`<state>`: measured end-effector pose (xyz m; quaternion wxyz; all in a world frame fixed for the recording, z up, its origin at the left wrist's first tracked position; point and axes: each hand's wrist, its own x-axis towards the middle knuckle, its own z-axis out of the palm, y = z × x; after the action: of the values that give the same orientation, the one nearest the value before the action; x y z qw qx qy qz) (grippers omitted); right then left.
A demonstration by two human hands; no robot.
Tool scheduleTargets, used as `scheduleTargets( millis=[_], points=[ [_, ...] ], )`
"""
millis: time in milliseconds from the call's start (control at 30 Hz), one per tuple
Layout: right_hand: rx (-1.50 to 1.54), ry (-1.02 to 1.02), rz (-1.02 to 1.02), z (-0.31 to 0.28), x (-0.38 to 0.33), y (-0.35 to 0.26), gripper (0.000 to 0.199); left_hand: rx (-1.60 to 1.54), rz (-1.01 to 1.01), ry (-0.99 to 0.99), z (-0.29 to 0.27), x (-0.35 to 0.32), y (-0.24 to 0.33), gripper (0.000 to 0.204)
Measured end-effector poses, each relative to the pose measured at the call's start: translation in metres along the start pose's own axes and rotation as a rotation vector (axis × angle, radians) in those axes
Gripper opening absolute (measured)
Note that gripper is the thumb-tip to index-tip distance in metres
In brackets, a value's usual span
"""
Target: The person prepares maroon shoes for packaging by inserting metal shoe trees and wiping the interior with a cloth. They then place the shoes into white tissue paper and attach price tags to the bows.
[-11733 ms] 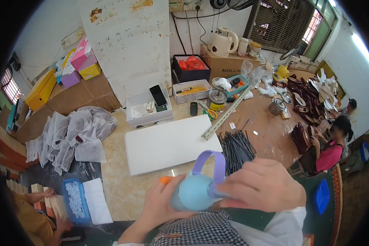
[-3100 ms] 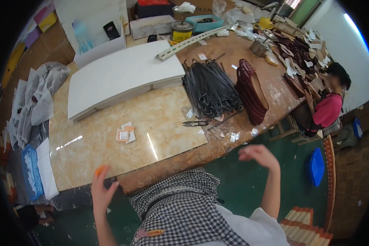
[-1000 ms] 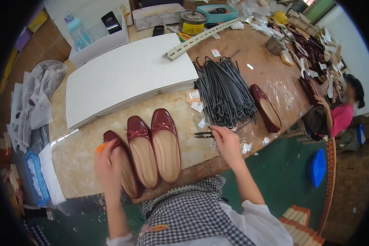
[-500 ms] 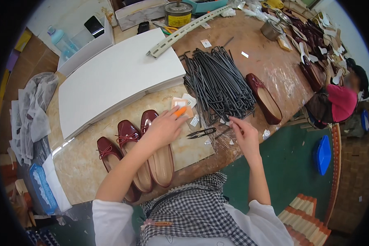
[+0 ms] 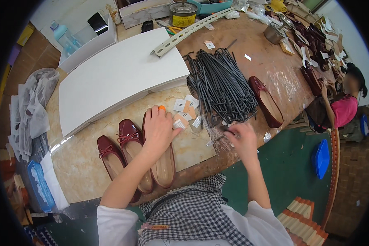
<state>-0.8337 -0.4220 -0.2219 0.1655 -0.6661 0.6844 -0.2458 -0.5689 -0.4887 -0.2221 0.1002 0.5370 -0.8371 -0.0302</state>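
Three dark red patent ballet flats with bows lie side by side at the near left; the middle shoe (image 5: 128, 130) and the leftmost shoe (image 5: 108, 152) are untouched by my fingers. My left hand (image 5: 158, 128), an orange cover on one finger, is curled over the toe of the rightmost shoe (image 5: 165, 172). Beside its thumb lie several small paper labels (image 5: 180, 105). My right hand (image 5: 243, 138) pinches dark thread snips (image 5: 228, 130), mostly hidden by the fingers and blurred. Just beyond it is a heap of black hooked rods (image 5: 223, 84).
Another red shoe (image 5: 266, 102) stands right of the rods. A white board stack (image 5: 119, 78) and a slotted metal bar (image 5: 192, 30) lie behind. Tins, scraps and more shoes fill the far right, where a co-worker in pink (image 5: 343, 110) sits. A blue tray (image 5: 323, 159) rests below.
My left hand has moved left from the labels onto the rightmost shoe's toe. The snips have left their spot on the table and are in my right hand. The co-worker's arms have come forward.
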Motion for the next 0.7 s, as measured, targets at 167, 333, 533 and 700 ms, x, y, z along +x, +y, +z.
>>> scheduleTargets(
  millis=[167, 333, 533, 700],
  points=[
    [-0.097, 0.196, 0.072, -0.009, -0.014, 0.031, 0.019, -0.027, 0.073, -0.015, 0.010, 0.009, 0.010, 0.030],
    [-0.020, 0.100, -0.107, -0.004, -0.031, 0.017, 0.020, -0.299, 0.117, -0.025, 0.010, 0.007, 0.010, 0.024],
    [-0.116, 0.014, -0.412, 0.008, -0.023, 0.018, 0.018, -0.575, -0.012, -0.140, -0.012, 0.005, 0.011, 0.018],
    [0.074, 0.046, -0.382, 0.018, -0.010, 0.029, 0.016, -0.537, -0.032, -0.177, -0.008, -0.002, 0.009, 0.017]
  ],
)
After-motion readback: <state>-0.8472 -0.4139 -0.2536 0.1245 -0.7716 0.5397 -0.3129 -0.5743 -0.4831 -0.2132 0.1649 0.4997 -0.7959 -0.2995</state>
